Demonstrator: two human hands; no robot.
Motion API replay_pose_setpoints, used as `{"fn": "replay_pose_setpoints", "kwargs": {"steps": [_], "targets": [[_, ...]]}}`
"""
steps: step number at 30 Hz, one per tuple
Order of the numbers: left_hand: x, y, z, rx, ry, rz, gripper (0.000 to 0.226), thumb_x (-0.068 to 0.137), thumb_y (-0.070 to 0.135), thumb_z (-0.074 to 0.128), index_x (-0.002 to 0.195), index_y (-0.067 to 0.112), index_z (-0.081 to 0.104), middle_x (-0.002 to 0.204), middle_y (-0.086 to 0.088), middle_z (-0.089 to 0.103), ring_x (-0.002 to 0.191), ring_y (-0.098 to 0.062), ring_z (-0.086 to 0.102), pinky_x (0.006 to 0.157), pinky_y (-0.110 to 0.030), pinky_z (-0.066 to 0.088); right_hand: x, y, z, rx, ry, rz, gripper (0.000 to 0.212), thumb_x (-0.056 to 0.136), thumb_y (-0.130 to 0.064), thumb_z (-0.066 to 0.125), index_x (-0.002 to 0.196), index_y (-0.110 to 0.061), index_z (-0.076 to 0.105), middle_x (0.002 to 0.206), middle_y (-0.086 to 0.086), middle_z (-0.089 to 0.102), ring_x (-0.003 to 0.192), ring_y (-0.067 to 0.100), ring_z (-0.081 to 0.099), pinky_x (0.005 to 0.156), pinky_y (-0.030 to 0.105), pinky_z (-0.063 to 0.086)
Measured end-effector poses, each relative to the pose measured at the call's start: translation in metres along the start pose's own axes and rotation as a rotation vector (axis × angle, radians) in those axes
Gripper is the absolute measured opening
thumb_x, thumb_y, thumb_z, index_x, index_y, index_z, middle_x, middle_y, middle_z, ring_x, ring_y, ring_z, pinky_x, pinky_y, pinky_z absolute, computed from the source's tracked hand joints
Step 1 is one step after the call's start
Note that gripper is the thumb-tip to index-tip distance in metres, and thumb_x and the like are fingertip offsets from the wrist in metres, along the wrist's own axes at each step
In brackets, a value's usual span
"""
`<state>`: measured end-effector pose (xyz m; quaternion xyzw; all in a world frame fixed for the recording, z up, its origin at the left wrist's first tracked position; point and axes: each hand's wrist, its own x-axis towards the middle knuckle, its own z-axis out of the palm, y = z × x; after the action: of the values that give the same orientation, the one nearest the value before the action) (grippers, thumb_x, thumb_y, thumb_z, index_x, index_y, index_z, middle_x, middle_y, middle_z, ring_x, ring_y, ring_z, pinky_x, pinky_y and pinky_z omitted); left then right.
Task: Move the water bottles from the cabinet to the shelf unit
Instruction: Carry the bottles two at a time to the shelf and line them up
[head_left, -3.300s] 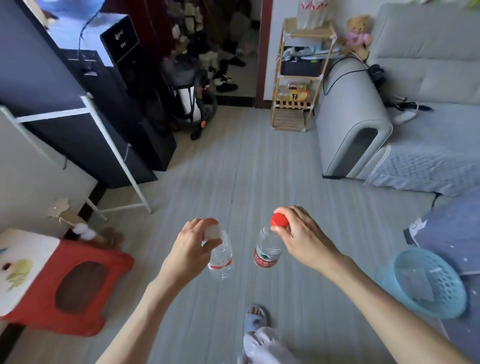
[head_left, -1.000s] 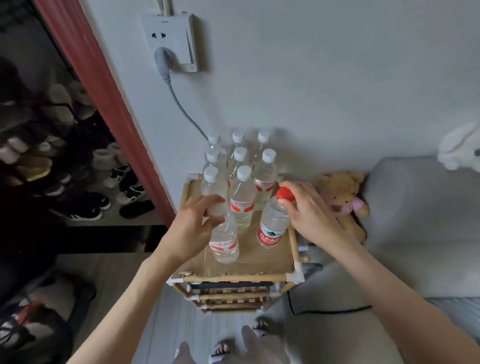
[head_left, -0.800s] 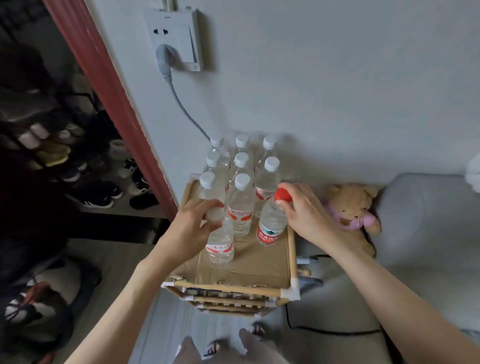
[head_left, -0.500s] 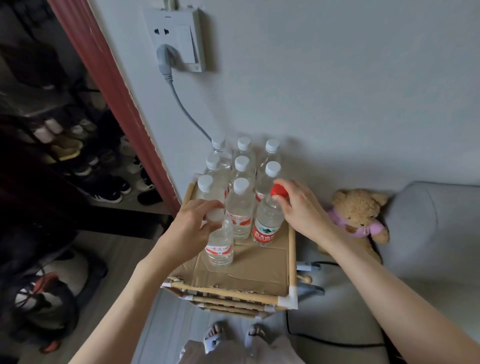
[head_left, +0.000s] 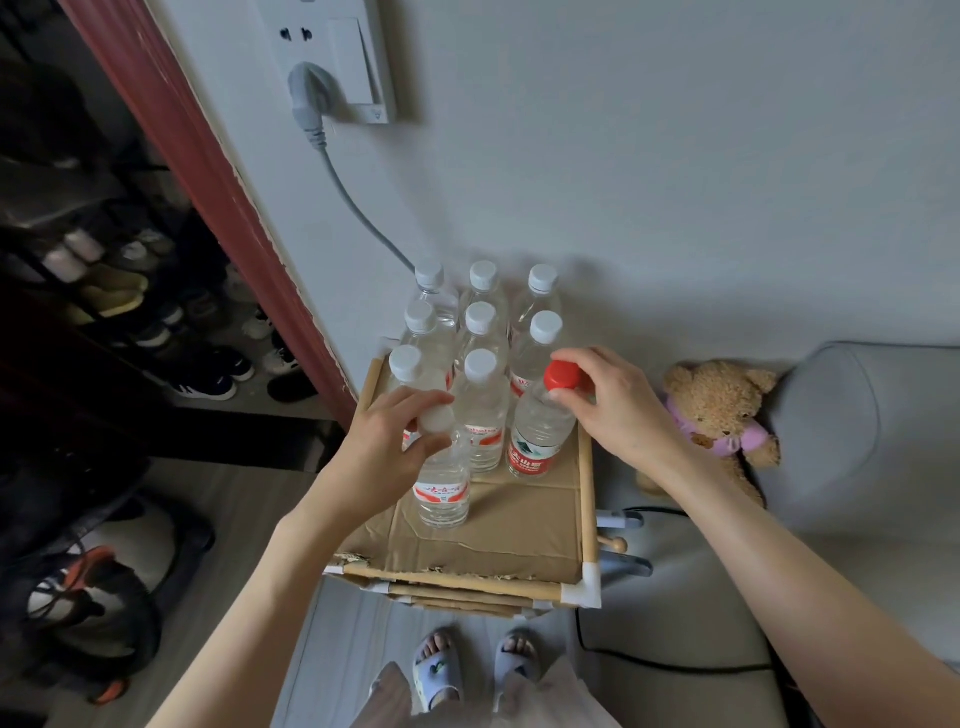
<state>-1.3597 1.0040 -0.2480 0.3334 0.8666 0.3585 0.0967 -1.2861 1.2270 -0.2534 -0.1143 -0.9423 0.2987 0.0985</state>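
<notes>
The wooden shelf unit (head_left: 587, 499) has a cardboard-lined top, and several white-capped water bottles (head_left: 483, 400) stand on it in rows against the wall. My left hand (head_left: 395, 447) grips the cap of a white-capped bottle (head_left: 442, 493) that stands on the cardboard in front of the rows. My right hand (head_left: 610, 405) holds the neck of a red-capped bottle (head_left: 537, 436), which stands at the right end of the front row with its base on the cardboard.
A teddy bear (head_left: 719, 415) leans on the grey sofa arm (head_left: 852, 431) right of the shelf. A plug and grey cable (head_left: 358, 208) hang from the wall socket above the bottles. A shoe rack (head_left: 130, 312) and a bag (head_left: 93, 587) fill the left. My sandalled feet (head_left: 467, 670) are below.
I walked from the open floor up to the shelf unit with both bottles. Over the last second both bottles came down onto the cardboard top, the red-capped one moving in beside the front row.
</notes>
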Motion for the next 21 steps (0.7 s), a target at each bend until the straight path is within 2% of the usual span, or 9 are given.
{"fn": "replay_pose_setpoints", "kwargs": {"steps": [4, 8, 12, 14, 18, 21], "targets": [[0.0018, -0.003, -0.0037, -0.011, -0.049, 0.021, 0.038, 0.08, 0.018, 0.066, 0.117, 0.02, 0.056, 0.107, 0.009, 0.055, 0.091, -0.002, 0.053, 0.08, 0.002, 0.031, 0.0029, -0.0016, 0.0007, -0.018, -0.022, 0.0, 0.037, 0.082, -0.02, 0.064, 0.117, -0.012, 0.054, 0.109, 0.01, 0.059, 0.095, 0.024, 0.055, 0.08, 0.022, 0.036], [0.0053, -0.0046, -0.0067, -0.014, -0.09, 0.02, 0.04, 0.079, 0.02, 0.066, 0.118, 0.019, 0.056, 0.112, 0.01, 0.053, 0.094, -0.007, 0.055, 0.082, 0.001, 0.032, 0.002, -0.0019, -0.0014, 0.01, -0.062, -0.034, 0.037, 0.084, -0.013, 0.061, 0.121, -0.013, 0.053, 0.114, 0.009, 0.06, 0.103, 0.025, 0.055, 0.086, 0.025, 0.038], [0.0087, -0.0069, -0.0082, -0.013, -0.116, 0.02, 0.039, 0.08, 0.013, 0.065, 0.119, 0.018, 0.056, 0.114, 0.007, 0.054, 0.098, -0.013, 0.054, 0.082, 0.001, 0.032, 0.0016, -0.0062, -0.0012, 0.035, -0.135, -0.055, 0.038, 0.087, -0.011, 0.057, 0.123, -0.016, 0.051, 0.122, 0.006, 0.057, 0.109, 0.021, 0.052, 0.088, 0.021, 0.033], [0.0087, -0.0072, -0.0083, -0.029, -0.114, 0.008, 0.039, 0.079, 0.012, 0.066, 0.117, 0.019, 0.057, 0.11, 0.004, 0.056, 0.096, -0.013, 0.055, 0.08, 0.001, 0.032, 0.0025, -0.0062, -0.002, 0.022, -0.13, -0.042, 0.036, 0.086, -0.014, 0.059, 0.122, -0.016, 0.051, 0.121, 0.006, 0.057, 0.109, 0.022, 0.052, 0.088, 0.022, 0.034], [0.0079, -0.0062, -0.0072, -0.028, -0.07, 0.004, 0.035, 0.076, 0.013, 0.069, 0.11, 0.018, 0.06, 0.1, 0.002, 0.058, 0.086, -0.01, 0.054, 0.074, 0.001, 0.033, 0.0024, -0.0054, -0.0056, -0.016, -0.064, 0.018, 0.037, 0.077, -0.031, 0.069, 0.107, -0.014, 0.054, 0.106, 0.003, 0.059, 0.093, 0.019, 0.055, 0.079, 0.025, 0.039], [0.0079, -0.006, -0.0081, -0.034, -0.065, -0.007, 0.035, 0.076, 0.014, 0.07, 0.109, 0.019, 0.061, 0.097, 0.004, 0.056, 0.083, -0.006, 0.053, 0.071, 0.001, 0.033, -0.0006, -0.0064, -0.0036, -0.006, -0.102, -0.008, 0.047, 0.077, -0.031, 0.069, 0.117, -0.017, 0.049, 0.114, 0.002, 0.057, 0.102, 0.019, 0.053, 0.086, 0.027, 0.04]]}}
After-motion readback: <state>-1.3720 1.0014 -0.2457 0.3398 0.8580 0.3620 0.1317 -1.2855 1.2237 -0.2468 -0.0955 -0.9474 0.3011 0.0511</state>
